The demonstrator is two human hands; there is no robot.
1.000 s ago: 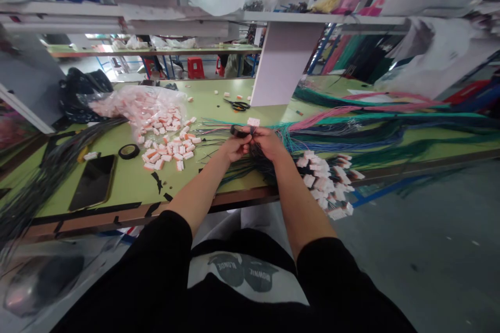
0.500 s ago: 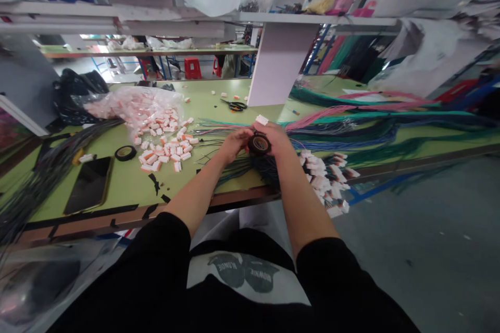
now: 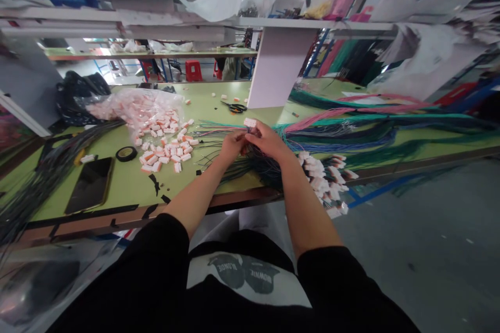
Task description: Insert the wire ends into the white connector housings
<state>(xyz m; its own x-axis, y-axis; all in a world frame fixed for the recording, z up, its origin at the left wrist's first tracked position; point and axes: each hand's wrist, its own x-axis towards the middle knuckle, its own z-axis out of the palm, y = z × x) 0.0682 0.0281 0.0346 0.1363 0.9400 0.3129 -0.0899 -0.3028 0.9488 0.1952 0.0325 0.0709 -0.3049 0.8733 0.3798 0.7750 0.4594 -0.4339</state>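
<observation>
Above the bench edge my left hand (image 3: 231,146) and my right hand (image 3: 266,140) meet, fingers closed and fingertips together. A white connector housing (image 3: 250,122) sticks up above the fingers of my right hand, which grips it at its lower end. My left fingers pinch just below it; what they hold is hidden. A small dark patch shows between the hands, too covered to identify. Beneath and beside them run bundles of thin wires (image 3: 312,132) in green, pink, black and blue. A cluster of white connectors (image 3: 322,179) lies by my right forearm.
Left on the green bench (image 3: 133,190) are loose white-and-orange connectors (image 3: 172,151) spilling from a clear bag (image 3: 136,109), a black tape roll (image 3: 126,153), a phone (image 3: 89,184) and dark wires (image 3: 58,161). Scissors (image 3: 235,107) lie behind my hands, near an upright white panel (image 3: 271,67).
The black tape roll that faced me between my hands is no longer plainly visible. My hands have drawn together, and the connector has shifted slightly left with my right hand.
</observation>
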